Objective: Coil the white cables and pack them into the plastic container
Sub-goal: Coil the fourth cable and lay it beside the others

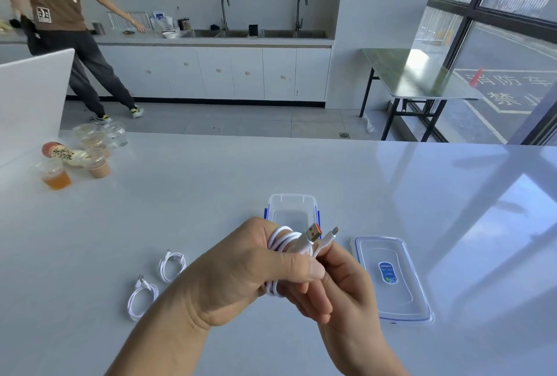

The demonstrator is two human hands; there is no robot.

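White cable (pixel 283 240), wound into a small bundle, sits between our two hands above the near part of the desk (pixel 271 164). Our left grip (pixel 241 270) is curled round the loops, with the thumb laid across them. Our right grip (pixel 340 285) is closed as well, its fingertips pinching the strands just under the two ends. Those ends stick up at about one o'clock from the bundle: the wide plug (pixel 313 232) with its orange tongue, and the slim plug (pixel 334 231) beside it.

We judge the winding nearly done. To finish it well we should hold the thumb pressure so the loops cannot spring apart. We should then lay or tuck both tails against the coil and keep the bundle narrow enough for the box.

On the desk, the nearer spare cable (pixel 141 297) lies at eight o'clock from the bundle and the farther spare cable (pixel 172 264) at nine o'clock. Both are loosely folded and lie a little apart, so they probably need the same treatment. The lid (pixel 391 279) lies flat at three o'clock.

The plastic container (pixel 291 202) stands open at twelve o'clock, just beyond our hands. Its near end is hidden by the bundle, so we cannot tell whether anything is inside.

Farther off, at ten o'clock, some drink cups (pixel 90 152) stand in a cluster.
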